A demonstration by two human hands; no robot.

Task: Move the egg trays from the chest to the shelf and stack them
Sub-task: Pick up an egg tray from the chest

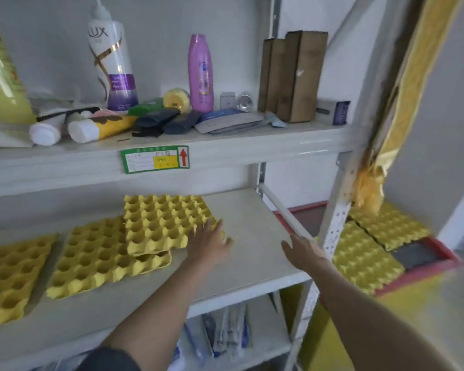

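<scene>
Three yellow egg trays lie on the middle shelf [252,236]. One tray [166,223] rests askew on a second tray [91,258], overlapping its far right corner. A third tray [8,277] lies apart at the far left. My left hand [209,242] is flat with fingers spread at the top tray's right edge, touching it. My right hand [303,250] hovers open over the shelf's right end, holding nothing. More yellow trays [367,255] lie in the red-rimmed chest [423,271] to the right, behind the shelf post.
The upper shelf carries shampoo bottles [113,62], tubes, pouches and brown boxes [292,76]. A white perforated post [332,223] stands between shelf and chest. A yellow cloth [370,194] hangs over the chest. Packaged items sit on the shelf below.
</scene>
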